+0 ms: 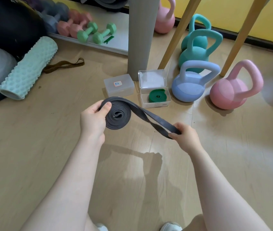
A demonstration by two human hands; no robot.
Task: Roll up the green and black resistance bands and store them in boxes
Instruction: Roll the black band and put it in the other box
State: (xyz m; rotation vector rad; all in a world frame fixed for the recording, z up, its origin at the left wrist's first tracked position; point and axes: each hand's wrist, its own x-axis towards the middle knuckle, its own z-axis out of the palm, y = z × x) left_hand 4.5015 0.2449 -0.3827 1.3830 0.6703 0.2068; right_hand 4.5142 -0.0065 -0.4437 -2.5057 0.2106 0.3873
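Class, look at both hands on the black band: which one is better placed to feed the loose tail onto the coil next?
Probably the right hand: it pinches the black band's loose tail, while the left hand grips the coil.

The black band [118, 115] is mostly wound into a flat spiral coil that I hold up above the floor, my left hand [93, 118] gripping its edge with the thumb on top. Its loose tail runs right, twisted once, into my right hand [185, 134]. The green band [158, 95] lies rolled up inside the open clear box [155, 101], whose lid stands upright. Just left of it sits the closed box [119, 87], translucent, with a small handwritten label on its lid.
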